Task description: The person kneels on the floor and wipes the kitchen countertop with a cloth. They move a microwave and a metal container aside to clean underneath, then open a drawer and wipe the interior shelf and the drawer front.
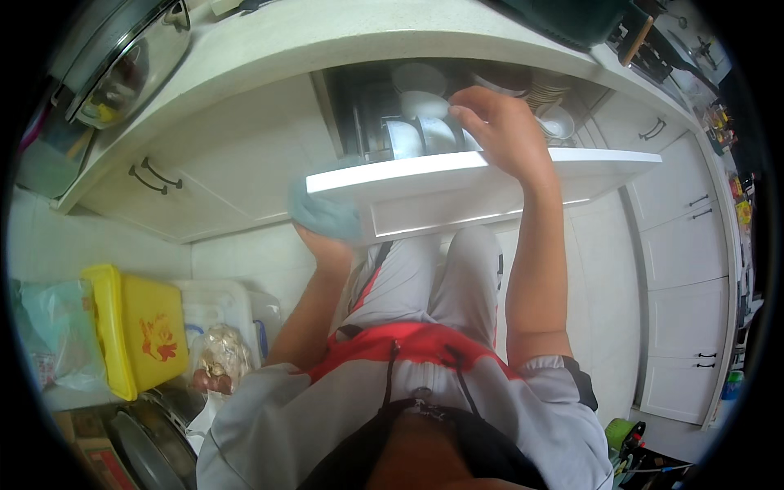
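Observation:
A white-fronted drawer [441, 199] stands pulled out below the counter. Inside it are several white bowls [404, 139] in a wire rack, with stacked plates [545, 92] and a small white bowl [557, 122] to the right. My right hand [499, 128] reaches over the drawer front, its thumb and forefinger near a bowl at the middle; whether they touch is unclear. My left hand [324, 245] holds a blurred light-blue cloth [324, 208] at the drawer front's left end. The cloth hides most of that hand's fingers.
A pale countertop [306, 55] curves above the drawer, with a glass-lidded pot [135, 73] at its left. On the floor at left are a yellow bin [147, 331], a plastic bag [61, 331] and a clear container [266, 312]. White cabinets [683, 245] line the right side.

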`<state>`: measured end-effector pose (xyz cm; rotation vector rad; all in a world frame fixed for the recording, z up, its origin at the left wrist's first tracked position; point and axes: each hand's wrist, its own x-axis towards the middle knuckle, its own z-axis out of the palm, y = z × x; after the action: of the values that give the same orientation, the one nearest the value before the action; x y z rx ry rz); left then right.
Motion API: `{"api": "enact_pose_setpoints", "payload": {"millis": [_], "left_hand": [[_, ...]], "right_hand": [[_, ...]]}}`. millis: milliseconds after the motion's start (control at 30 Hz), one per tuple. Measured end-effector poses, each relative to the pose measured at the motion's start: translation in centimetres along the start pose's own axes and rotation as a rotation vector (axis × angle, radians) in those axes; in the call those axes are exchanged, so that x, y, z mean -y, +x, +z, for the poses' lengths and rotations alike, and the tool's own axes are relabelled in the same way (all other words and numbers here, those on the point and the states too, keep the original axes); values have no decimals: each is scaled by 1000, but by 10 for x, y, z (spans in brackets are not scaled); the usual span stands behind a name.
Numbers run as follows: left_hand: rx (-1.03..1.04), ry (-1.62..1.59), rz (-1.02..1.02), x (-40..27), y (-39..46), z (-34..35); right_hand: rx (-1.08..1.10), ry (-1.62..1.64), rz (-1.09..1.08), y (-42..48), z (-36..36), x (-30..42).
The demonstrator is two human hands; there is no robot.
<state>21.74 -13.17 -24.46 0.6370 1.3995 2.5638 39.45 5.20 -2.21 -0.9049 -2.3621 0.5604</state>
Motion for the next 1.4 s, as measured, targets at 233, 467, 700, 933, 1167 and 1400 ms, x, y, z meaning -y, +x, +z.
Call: {"api": "enact_pose_setpoints", "payload": {"millis": [233,467,700,933,1167,1400], "left_hand": [[283,-146,94,-86,28,48],[-79,13,-49,-36,-2,31],[6,248,118,-31,-1,16],[2,281,269,-108,37,57],[529,1060,622,-161,48,110],[777,1074,726,-141,22,164]], "right_hand": [[-5,-21,15,-2,0,0],[-18,9,1,-3,1,-1],[-29,9,-16,-3,1,-1],[-34,-14,-16,-3,0,-2],[-43,25,-50,-3,2,-5],[-13,243,-37,-1,-3,-8]]}}
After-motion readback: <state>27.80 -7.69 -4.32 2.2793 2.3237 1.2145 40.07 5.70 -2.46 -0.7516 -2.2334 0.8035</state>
